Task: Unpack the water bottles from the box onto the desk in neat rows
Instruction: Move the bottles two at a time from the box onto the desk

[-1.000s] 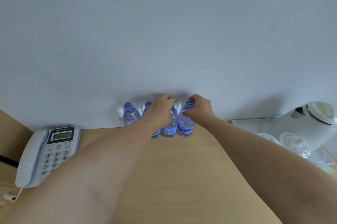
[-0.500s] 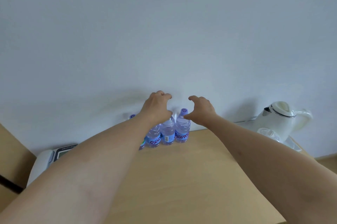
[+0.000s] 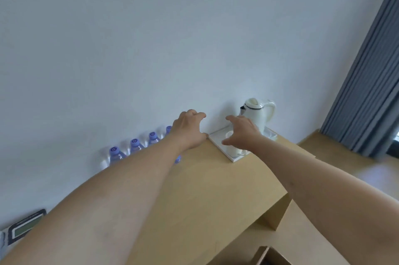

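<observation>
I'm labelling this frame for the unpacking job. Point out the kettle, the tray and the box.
kettle (image 3: 260,117), head view, on its white body.
tray (image 3: 218,137), head view, on its bare left rim.
box (image 3: 262,254), head view, on its open cardboard flap.

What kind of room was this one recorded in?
Probably a hotel room: a wooden desk against the wall carries a white kettle on a tray, bottled water and a desk phone.

Water bottles (image 3: 135,147): clear plastic, purple caps with a white logo, standing upright in a row along the wall at the back of the bench (image 3: 207,191), left of frame centre. Four caps show; lower bodies hidden behind a forearm. Box (image 3: 272,257): brown cardboard, open flap visible at bottom edge, right of centre.
</observation>
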`<state>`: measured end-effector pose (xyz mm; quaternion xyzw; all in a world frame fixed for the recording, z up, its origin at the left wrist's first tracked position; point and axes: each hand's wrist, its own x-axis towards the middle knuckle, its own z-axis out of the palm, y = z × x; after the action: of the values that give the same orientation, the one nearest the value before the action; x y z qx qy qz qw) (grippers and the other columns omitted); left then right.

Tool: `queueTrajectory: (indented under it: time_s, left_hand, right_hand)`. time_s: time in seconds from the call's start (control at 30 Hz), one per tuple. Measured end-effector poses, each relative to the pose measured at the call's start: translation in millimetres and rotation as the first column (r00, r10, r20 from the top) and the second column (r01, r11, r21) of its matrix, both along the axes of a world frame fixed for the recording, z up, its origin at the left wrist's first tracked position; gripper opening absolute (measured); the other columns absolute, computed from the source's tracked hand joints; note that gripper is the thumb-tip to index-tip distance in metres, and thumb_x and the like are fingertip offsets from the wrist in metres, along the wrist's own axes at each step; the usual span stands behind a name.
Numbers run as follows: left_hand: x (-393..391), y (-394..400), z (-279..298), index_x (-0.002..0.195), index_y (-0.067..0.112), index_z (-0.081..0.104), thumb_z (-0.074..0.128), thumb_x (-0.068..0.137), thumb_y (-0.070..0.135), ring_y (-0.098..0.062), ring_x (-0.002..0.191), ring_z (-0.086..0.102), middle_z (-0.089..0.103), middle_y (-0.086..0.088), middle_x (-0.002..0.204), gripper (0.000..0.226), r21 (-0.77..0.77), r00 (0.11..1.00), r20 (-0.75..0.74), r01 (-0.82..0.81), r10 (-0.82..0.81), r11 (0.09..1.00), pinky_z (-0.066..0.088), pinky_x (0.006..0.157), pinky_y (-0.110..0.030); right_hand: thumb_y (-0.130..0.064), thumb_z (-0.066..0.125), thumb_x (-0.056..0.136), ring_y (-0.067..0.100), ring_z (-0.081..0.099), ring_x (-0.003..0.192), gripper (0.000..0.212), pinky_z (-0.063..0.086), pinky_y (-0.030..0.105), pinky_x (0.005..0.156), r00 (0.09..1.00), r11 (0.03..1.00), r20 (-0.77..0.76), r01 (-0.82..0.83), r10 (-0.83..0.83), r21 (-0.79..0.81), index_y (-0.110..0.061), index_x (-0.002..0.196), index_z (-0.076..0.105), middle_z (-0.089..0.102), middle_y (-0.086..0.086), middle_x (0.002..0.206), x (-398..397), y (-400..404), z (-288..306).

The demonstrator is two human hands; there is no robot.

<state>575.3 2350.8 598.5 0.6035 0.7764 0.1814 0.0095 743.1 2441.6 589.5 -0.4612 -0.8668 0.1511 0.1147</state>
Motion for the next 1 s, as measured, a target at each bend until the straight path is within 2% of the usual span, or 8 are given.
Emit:
queueTrajectory:
  time_s: [0.27,0.43,0.63,0.77,1.0]
  left_hand:
    - [121.6,65.1,15.1,0.140,0.027,0.045,0.065,0.079,0.039,-0.023,0.130,0.039,0.043,0.001,0.140,0.065,-0.026,0.971,-0.007,0.238,-0.238,0.971,0.043,0.100,-0.040]
    - [210.2,114.7,6.4,0.140,0.025,0.044,0.065,0.080,0.037,-0.023,0.132,0.036,0.042,-0.002,0.143,0.065,-0.070,0.927,-0.061,0.366,-0.370,0.928,0.041,0.101,-0.038]
    - [323.6,158.9,-32.2,0.142,0.025,0.042,0.064,0.079,0.037,-0.023,0.134,0.035,0.041,-0.003,0.145,0.068,-0.133,0.862,-0.004,0.501,-0.506,0.855,0.040,0.104,-0.040]
    - [385.8,178.6,-68.0,0.144,0.025,0.039,0.065,0.081,0.040,-0.023,0.137,0.032,0.038,-0.004,0.148,0.070,-0.220,0.817,0.005,0.563,-0.577,0.796,0.038,0.108,-0.041]
    - [449.6,195.2,-144.0,0.144,0.027,0.039,0.065,0.081,0.042,-0.023,0.135,0.033,0.038,-0.002,0.146,0.070,-0.383,0.776,0.033,0.592,-0.630,0.709,0.036,0.108,-0.039]
  right_hand:
    - [-0.039,0.078,0.071,0.028,0.039,0.124,0.085,0.042,0.039,0.096,0.971,0.971,0.010,0.239,-0.239,-0.001,-0.029,0.144,0.035,0.046,0.004,0.133,132.5,22.2,5.0]
    - [-0.045,0.079,0.069,0.028,0.041,0.123,0.090,0.043,0.040,0.089,0.929,0.929,0.031,0.369,-0.369,-0.002,-0.028,0.145,0.034,0.047,0.004,0.133,222.8,43.5,-3.5]
    - [-0.043,0.080,0.066,0.031,0.042,0.122,0.083,0.046,0.045,0.092,0.851,0.847,0.088,0.524,-0.517,-0.091,-0.027,0.138,0.041,0.047,0.006,0.133,332.6,61.7,-38.8]
    - [-0.043,0.081,0.065,0.030,0.043,0.119,0.079,0.046,0.044,0.092,0.811,0.791,0.141,0.585,-0.567,-0.181,-0.025,0.133,0.044,0.048,0.005,0.129,390.6,68.8,-76.5]
    - [-0.042,0.080,0.067,0.028,0.039,0.125,0.087,0.044,0.043,0.096,0.769,0.685,0.221,0.636,-0.599,-0.356,-0.029,0.141,0.038,0.045,0.005,0.133,452.4,67.5,-159.1]
